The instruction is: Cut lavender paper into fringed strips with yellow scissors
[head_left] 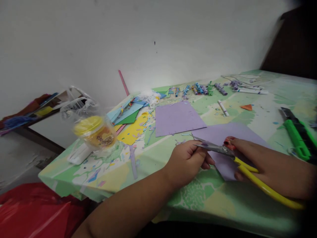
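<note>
The right hand [264, 162] is clamped on the scissors [226, 150], blades parted. At the blades, the left hand [184, 160] has its fingers curled together; whether they grip paper cannot be told. Below the scissors lies a purple sheet [235, 133]. Beyond are a second sheet [179, 118], a marker [223, 108] and paper rolls [199, 88].

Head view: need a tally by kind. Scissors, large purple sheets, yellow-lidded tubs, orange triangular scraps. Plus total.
Scissors: 1
Large purple sheets: 2
Yellow-lidded tub: 1
Orange triangular scrap: 1
Total: 5
</note>
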`<state>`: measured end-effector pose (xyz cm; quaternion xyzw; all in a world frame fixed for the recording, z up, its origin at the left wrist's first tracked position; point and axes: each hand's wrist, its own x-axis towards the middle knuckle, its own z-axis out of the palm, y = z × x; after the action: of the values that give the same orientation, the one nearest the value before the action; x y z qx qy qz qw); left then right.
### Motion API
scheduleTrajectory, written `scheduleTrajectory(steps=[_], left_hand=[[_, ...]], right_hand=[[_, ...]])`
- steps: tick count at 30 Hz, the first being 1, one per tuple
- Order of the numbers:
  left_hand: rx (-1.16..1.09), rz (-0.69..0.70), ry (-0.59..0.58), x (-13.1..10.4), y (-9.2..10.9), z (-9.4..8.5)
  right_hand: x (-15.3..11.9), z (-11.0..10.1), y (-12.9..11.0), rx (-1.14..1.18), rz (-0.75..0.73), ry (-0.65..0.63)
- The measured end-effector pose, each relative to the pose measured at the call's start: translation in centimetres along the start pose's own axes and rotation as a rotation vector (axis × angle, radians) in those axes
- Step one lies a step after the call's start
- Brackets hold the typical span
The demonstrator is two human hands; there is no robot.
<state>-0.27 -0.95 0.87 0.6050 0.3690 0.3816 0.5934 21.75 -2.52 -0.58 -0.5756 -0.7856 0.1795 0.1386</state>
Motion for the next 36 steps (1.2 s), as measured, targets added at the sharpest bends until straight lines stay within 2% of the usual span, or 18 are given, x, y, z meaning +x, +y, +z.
scheduleTrajectory(steps=[6,14,23,31,36], left_hand=[[0.073,0.049,-0.009,-0.13,-0.01,-0.13],[0.053,-0.019,-0.014,-0.16,0.22,0.02],[0.026,-0.053,-0.021,-0.09,0.29,-0.06],[-0.014,-0.071,-0.056,0.12,0.08,-0.18],[-0.018,-0.147,-0.032,0.29,0.35,-0.15]], right_hand=[[-0.05,0.1,-0.23,-0.023,-0.024,0.04],[0.05,-0.09,-0.74,-0.037,-0.026,0.016],[0.43,0.05,-0.28,0.006,-0.063,-0.001],[0.26,0.02,-0.3,-0.031,-0.039,-0.027],[0.44,-0.07,0.0,-0.07,-0.011,-0.035]])
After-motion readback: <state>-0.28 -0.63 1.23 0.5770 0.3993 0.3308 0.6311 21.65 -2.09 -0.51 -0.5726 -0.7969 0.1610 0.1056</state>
